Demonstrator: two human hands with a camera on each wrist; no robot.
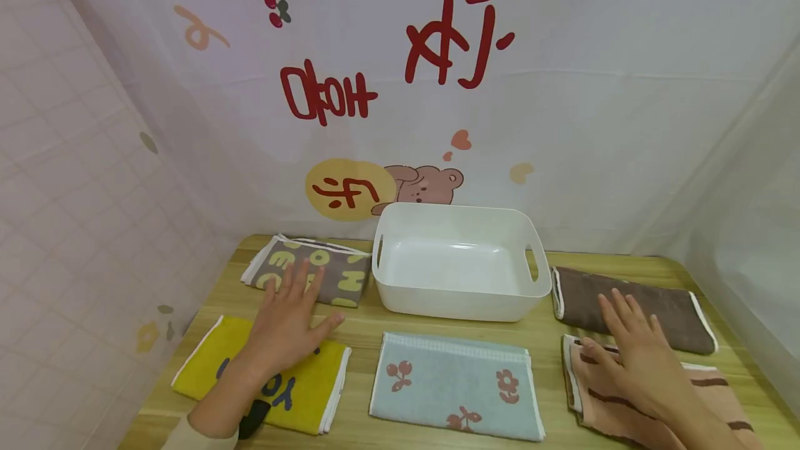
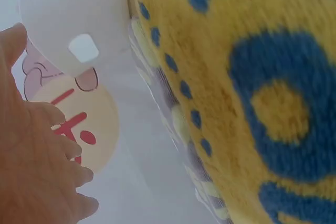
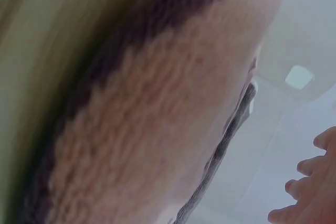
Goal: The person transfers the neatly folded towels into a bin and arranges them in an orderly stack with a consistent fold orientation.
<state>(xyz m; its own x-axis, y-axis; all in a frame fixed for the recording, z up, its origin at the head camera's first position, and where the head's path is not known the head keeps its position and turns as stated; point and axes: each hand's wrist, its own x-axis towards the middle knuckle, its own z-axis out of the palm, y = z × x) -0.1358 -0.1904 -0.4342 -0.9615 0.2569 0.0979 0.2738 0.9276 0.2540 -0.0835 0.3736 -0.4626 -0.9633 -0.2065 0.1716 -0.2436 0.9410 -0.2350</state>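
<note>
As we look down across the wooden desk [image 1: 362, 373], we see five folded towels set around a white basin [image 1: 453, 303]. The left hand [image 1: 284, 332] hovers above the yellow towel [image 1: 321, 394], its fingertips over the grey towel [image 1: 340, 283], which bears pale green letters and lies just beside the basin. We find its grip wide, fingers spread, and the left wrist view shows us a gap between hand and cloth. On the other side, the right hand [image 1: 640, 370] hangs above the peach striped towel [image 1: 600, 412], its fingertips over the brown towel [image 1: 681, 314]; that grip is wide too, thumb apart from the fingers. Between the hands, we see the light blue towel [image 1: 453, 384] in front of the basin. Behind hangs a pale sheet [image 1: 594, 123] with red characters.
</note>
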